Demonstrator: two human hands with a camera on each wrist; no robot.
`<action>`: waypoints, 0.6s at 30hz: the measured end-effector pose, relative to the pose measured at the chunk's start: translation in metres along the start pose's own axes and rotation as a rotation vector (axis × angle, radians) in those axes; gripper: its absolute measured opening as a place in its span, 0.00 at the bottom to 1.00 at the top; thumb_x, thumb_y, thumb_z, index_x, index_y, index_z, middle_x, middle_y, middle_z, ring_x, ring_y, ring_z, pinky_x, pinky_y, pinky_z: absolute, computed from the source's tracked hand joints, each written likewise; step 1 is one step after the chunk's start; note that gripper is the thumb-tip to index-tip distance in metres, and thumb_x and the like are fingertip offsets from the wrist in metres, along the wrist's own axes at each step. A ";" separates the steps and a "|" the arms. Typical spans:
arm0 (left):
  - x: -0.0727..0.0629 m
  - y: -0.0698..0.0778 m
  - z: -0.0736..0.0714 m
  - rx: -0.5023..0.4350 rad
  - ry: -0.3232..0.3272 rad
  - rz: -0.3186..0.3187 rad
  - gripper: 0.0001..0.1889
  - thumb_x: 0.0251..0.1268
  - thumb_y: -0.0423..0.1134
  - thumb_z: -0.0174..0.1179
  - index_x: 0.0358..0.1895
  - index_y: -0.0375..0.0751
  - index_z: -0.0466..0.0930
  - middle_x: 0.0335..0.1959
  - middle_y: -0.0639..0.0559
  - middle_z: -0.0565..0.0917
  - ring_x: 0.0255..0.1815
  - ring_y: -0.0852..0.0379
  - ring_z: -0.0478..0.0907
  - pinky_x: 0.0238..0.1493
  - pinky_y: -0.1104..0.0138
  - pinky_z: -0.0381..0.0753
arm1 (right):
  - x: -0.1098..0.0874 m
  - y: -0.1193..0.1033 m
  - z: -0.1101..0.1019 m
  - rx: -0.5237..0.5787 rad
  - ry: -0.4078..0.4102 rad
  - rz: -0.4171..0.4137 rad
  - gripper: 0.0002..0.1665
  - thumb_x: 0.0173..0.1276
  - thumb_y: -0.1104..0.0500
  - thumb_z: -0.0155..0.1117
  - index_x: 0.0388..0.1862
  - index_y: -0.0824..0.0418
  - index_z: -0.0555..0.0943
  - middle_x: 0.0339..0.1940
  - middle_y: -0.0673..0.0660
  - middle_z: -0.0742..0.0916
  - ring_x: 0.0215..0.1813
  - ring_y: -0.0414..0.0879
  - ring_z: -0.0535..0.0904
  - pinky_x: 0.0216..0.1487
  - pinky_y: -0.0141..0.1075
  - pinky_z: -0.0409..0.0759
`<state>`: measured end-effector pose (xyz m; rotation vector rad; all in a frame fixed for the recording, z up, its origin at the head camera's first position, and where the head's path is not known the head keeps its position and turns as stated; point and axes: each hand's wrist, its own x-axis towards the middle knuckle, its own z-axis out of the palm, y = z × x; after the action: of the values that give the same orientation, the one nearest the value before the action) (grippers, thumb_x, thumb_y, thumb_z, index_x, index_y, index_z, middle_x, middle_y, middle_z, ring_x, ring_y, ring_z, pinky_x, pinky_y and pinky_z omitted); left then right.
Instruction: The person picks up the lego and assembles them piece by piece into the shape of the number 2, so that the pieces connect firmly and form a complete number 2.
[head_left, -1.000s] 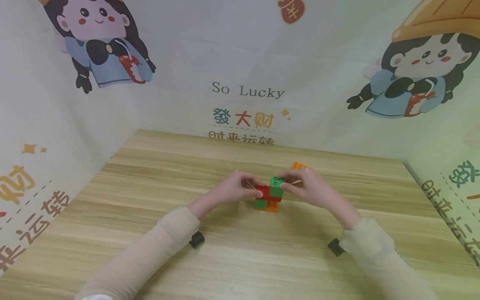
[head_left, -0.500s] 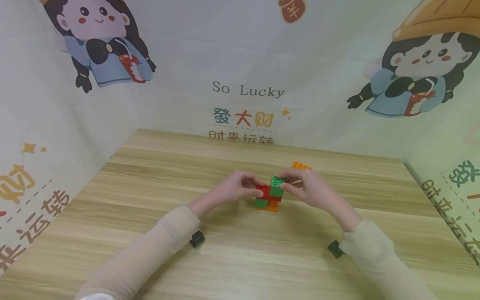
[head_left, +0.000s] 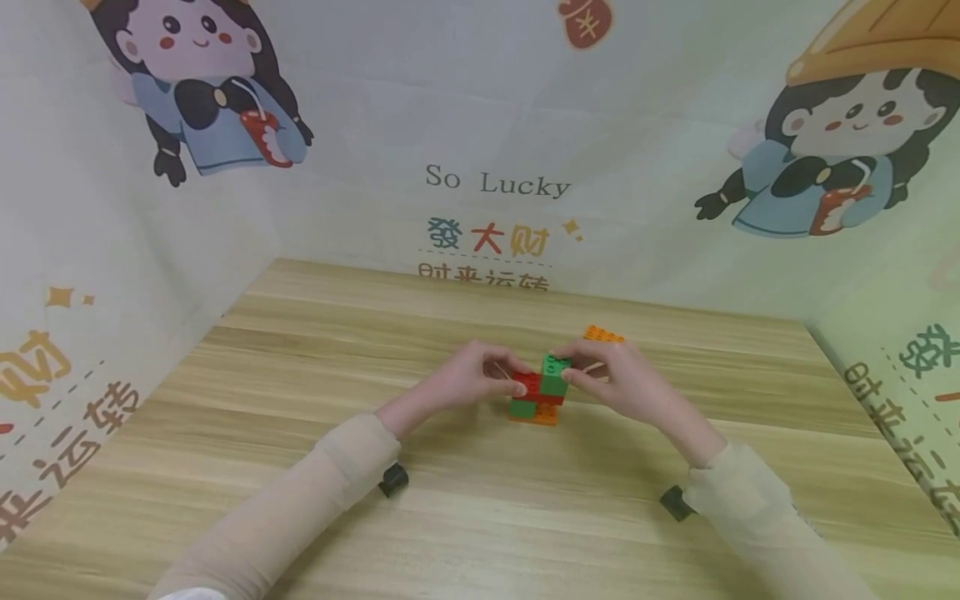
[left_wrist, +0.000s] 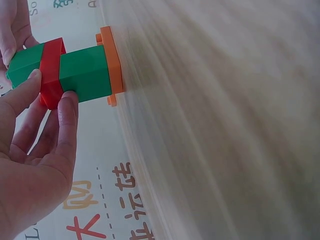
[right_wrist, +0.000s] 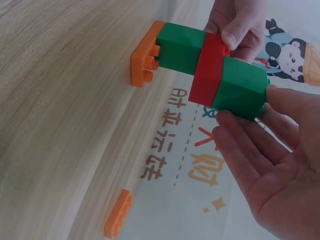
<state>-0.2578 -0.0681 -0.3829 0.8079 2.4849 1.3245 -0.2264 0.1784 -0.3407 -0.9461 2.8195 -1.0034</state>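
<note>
The stack (head_left: 538, 390) is set upright near the middle of the worktop (head_left: 480, 533). The lower green brick (left_wrist: 85, 75) is borne by the orange plate (left_wrist: 114, 65), some studs of which are left bare; the red brick (left_wrist: 51, 70) is laid above and carried out past it, and the upper green brick (right_wrist: 240, 87) is seated on that overhanging end. The red brick is pinched by the left grip (head_left: 465, 377), while the upper green brick is clamped between thumb and fingers of the right grip (head_left: 628, 382). Everything is judged light, stiff, slightly slick and hardly fragile, though tipping might be caused by weight on the overhang; the flat sides are best taken hold of. The worktop is flat and wood-grained, and a spare plate (head_left: 603, 334) is left behind the right grip. The space is enclosed by a pale backdrop (head_left: 495, 108), printed with cartoon figures and lettering
</note>
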 end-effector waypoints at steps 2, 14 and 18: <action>-0.001 0.000 0.001 -0.004 0.000 -0.005 0.13 0.60 0.38 0.70 0.49 0.43 0.86 0.44 0.49 0.89 0.40 0.60 0.85 0.47 0.68 0.83 | 0.000 0.000 0.000 0.002 0.000 -0.002 0.17 0.70 0.60 0.64 0.56 0.61 0.82 0.48 0.58 0.89 0.48 0.50 0.86 0.47 0.38 0.87; -0.002 0.002 0.000 0.001 0.009 -0.005 0.14 0.60 0.39 0.70 0.49 0.43 0.86 0.44 0.49 0.89 0.40 0.59 0.85 0.47 0.67 0.84 | 0.000 0.001 -0.001 -0.003 0.002 -0.021 0.17 0.70 0.61 0.64 0.56 0.62 0.82 0.49 0.59 0.89 0.47 0.50 0.86 0.45 0.38 0.87; -0.002 0.000 0.000 0.001 0.005 -0.007 0.14 0.60 0.39 0.69 0.50 0.43 0.86 0.44 0.48 0.89 0.40 0.59 0.85 0.47 0.67 0.84 | 0.000 0.001 0.000 0.000 0.004 -0.027 0.17 0.70 0.61 0.64 0.56 0.62 0.82 0.49 0.59 0.89 0.47 0.50 0.86 0.44 0.38 0.87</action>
<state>-0.2563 -0.0688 -0.3826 0.7966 2.4897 1.3245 -0.2270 0.1796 -0.3413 -0.9853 2.8171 -1.0091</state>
